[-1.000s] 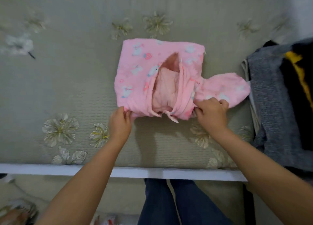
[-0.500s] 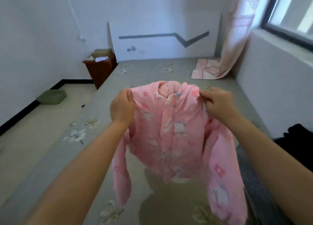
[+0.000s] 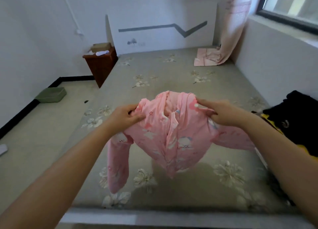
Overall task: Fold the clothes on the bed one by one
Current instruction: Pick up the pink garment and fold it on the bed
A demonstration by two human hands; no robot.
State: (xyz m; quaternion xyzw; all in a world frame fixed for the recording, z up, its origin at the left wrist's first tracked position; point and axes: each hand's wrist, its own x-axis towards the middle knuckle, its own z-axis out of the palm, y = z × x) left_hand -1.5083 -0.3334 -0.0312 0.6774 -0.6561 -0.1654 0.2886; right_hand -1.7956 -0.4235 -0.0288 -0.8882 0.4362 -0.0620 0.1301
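Note:
A small pink printed jacket (image 3: 172,137) hangs in the air above the bed (image 3: 172,73), its front opening facing me. My left hand (image 3: 124,116) grips its left shoulder and my right hand (image 3: 218,112) pinches its right shoulder. One sleeve dangles down at the left, and the other trails off to the right under my right forearm. The hem hangs just above the grey flowered sheet.
A pile of dark clothes (image 3: 297,118) with yellow parts lies at the bed's right edge. A folded pink cloth (image 3: 204,57) lies at the far end under a pink curtain. A brown bedside cabinet (image 3: 99,65) and a green basin (image 3: 51,94) stand to the left.
A second ago the jacket lay partly folded on the sheet under my hands. Both hands have lifted it by the shoulders, and it now hangs lower and more spread than half a second ago.

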